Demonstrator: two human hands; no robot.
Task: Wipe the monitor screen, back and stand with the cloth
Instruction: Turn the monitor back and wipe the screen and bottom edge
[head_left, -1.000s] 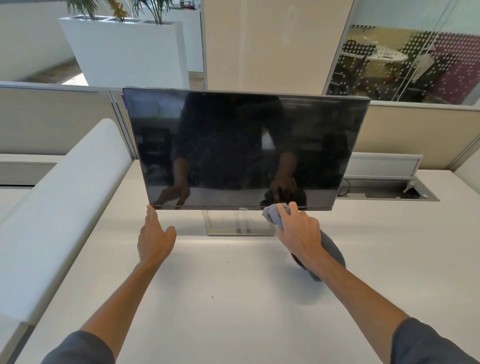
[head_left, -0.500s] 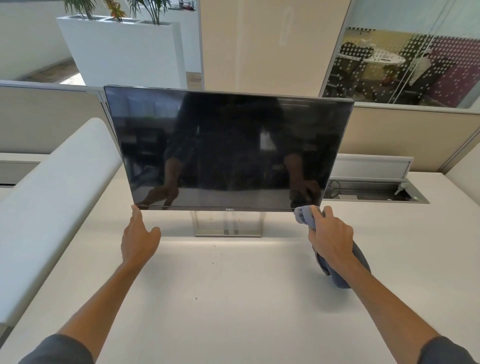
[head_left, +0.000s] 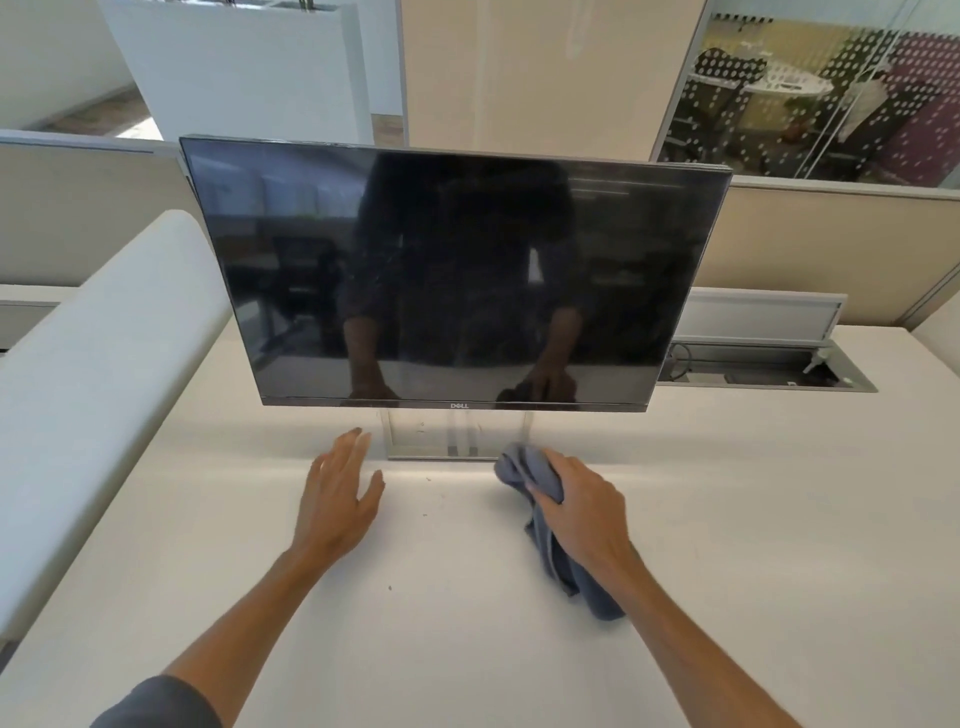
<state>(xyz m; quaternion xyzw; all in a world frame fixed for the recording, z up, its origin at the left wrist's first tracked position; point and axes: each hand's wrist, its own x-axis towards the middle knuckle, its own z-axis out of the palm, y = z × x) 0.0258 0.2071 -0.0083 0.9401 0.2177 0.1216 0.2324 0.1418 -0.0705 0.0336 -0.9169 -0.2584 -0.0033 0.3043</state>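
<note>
Head view: right hand (head_left: 582, 504), fingers bunching the cloth (head_left: 550, 535) at the stand (head_left: 457, 436); left hand (head_left: 337, 499) fingers spread above counter (head_left: 467, 623); monitor (head_left: 457, 275) back likely unwiped.

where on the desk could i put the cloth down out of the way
Bare desk lies right of the right hand, in front of the cable tray. More lies between the left hand and the padded divider. It is crowded at the stand base, where the cloth is.

White bench (head_left: 467, 649) fills lower view. White planter box (head_left: 244, 67) at 11 o'clock. Open cable tray (head_left: 769, 371) at 3 o'clock. Beige partition panel (head_left: 831, 249) behind. Glass-walled room (head_left: 831, 88) at 1 o'clock.
</note>
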